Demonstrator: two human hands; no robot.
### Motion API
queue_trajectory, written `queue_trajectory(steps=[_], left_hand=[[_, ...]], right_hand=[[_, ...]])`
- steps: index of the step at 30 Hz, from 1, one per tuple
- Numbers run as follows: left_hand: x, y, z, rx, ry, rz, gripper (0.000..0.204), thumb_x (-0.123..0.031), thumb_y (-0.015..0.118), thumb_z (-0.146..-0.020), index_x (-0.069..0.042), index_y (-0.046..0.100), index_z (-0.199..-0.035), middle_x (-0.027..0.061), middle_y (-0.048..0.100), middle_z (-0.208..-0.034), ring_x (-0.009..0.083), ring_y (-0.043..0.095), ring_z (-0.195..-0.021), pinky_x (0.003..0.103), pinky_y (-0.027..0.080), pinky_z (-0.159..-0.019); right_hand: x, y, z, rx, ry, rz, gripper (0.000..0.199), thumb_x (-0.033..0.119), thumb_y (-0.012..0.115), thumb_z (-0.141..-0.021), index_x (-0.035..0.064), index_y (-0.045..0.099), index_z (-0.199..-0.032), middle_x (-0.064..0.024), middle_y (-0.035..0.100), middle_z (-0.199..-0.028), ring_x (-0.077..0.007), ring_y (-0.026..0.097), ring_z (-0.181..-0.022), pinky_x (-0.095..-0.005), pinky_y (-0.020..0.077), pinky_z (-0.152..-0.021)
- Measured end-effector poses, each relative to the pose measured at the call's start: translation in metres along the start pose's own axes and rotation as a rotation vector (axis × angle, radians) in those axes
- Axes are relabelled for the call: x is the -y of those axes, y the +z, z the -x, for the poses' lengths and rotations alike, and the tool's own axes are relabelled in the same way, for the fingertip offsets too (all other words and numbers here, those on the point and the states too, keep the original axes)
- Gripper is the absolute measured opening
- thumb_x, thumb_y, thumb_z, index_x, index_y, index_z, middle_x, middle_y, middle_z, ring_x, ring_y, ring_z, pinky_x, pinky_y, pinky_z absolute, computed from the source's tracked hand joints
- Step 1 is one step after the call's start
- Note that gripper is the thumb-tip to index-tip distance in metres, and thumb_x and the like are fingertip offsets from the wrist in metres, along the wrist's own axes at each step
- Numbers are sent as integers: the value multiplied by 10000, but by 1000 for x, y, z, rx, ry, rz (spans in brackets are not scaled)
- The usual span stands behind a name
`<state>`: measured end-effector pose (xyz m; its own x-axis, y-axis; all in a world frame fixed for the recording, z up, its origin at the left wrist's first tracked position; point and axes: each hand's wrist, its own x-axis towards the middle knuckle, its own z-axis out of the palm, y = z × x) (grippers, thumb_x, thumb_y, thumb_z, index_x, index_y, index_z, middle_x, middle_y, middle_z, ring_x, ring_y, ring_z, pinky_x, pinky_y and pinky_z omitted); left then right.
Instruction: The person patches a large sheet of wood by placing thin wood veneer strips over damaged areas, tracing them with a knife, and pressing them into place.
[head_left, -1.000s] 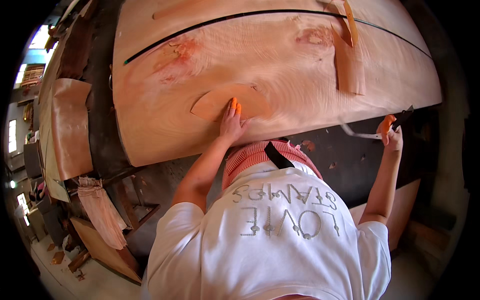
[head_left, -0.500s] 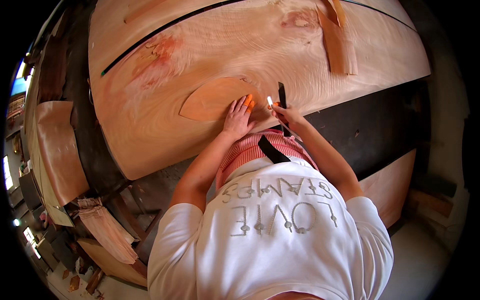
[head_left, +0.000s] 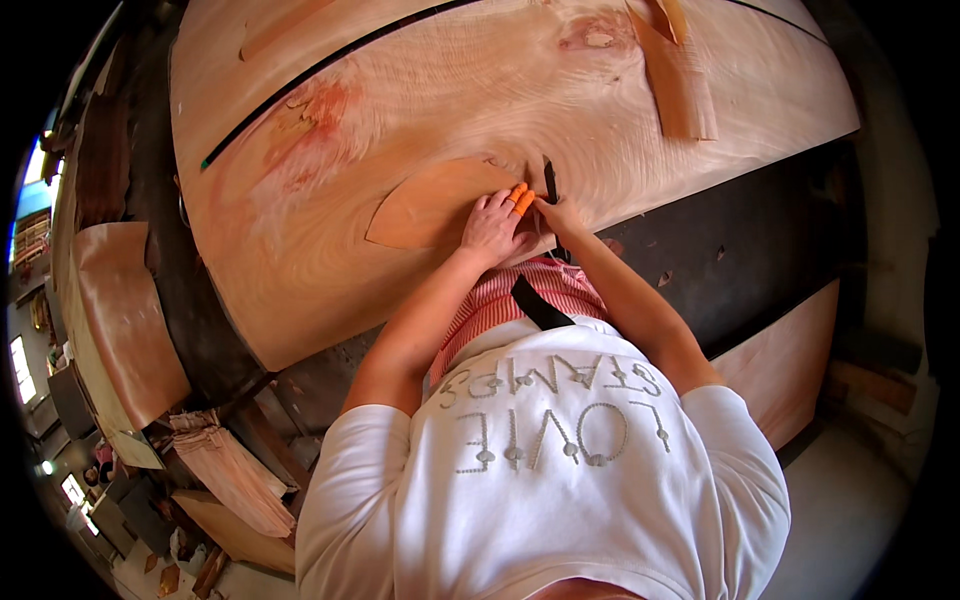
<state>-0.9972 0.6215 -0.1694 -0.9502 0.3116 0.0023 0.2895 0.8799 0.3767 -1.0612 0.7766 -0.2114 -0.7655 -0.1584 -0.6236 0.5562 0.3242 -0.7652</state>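
Since the earlier frames the right hand (head_left: 562, 215) has come in from the right of the frame, where it held a tool out over the dark bench, and now sits just beside the left hand (head_left: 492, 228) at the centre.

Head view: the left hand lies flat, fingers spread, pressing on the right end of a leaf-shaped veneer patch (head_left: 435, 205); two fingertips wear orange finger guards (head_left: 519, 196). The patch rests on the large veneer sheet (head_left: 420, 110), its long axis running left to right across mid-frame, the sharp tip pointing to the left of the frame and slightly down. The right hand is closed around a dark knife (head_left: 549, 182), whose blade stands nearly upright in the frame, pointing toward the top, right beside the patch's right end. A loose veneer strip (head_left: 680, 80) lies at upper right. The dark bench (head_left: 760, 250) shows at right.
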Motion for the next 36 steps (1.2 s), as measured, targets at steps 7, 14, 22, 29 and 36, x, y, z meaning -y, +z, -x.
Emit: queue_trajectory(steps=[7, 14, 22, 29, 36], left_hand=[[-2, 0, 5, 81, -10, -149, 664, -405, 656, -730, -158, 448, -1311, 65, 380, -1380, 231, 330, -1252, 389, 291, -1005], [-7, 7, -5, 109, 22, -230, 668, -441, 672, -700, -159, 489, -1277, 66, 384, -1369, 227, 313, -1255, 392, 288, -1003], [25, 12, 11, -153, -37, 146, 556, -323, 612, -787, -60, 474, -1258, 142, 345, -1386, 325, 322, -1272, 431, 263, -1059], [55, -5, 20, -185, -93, 8, 642, -316, 643, -762, 2, 423, -1275, 158, 316, -1401, 297, 284, -1302, 427, 238, -1079], [75, -12, 0, -174, -123, -75, 668, -371, 593, -804, -16, 381, -1327, 149, 283, -1423, 281, 259, -1317, 420, 201, -1090]], right_hand=[[-18, -31, 32, 92, -116, 212, 230, 228, 650, -787, 7, 658, -851, -23, 588, -623, -90, 494, -498, -244, 388, -464], [-7, -81, -4, 392, -191, 520, 229, 235, 659, -781, 10, 622, -802, -18, 604, -650, -100, 529, -561, -261, 439, -541], [35, -76, 5, 551, -8, -209, 163, 190, 585, -883, 30, 590, -916, 36, 487, -634, -30, 336, -466, -200, 226, -418], [66, -19, -6, 564, -98, -368, 178, 234, 591, -881, 56, 593, -887, 44, 484, -637, -25, 332, -490, -194, 223, -437], [78, -43, 25, 600, -45, -286, 207, 264, 590, -880, 72, 560, -810, 44, 476, -579, -21, 298, -451, -187, 189, -423]])
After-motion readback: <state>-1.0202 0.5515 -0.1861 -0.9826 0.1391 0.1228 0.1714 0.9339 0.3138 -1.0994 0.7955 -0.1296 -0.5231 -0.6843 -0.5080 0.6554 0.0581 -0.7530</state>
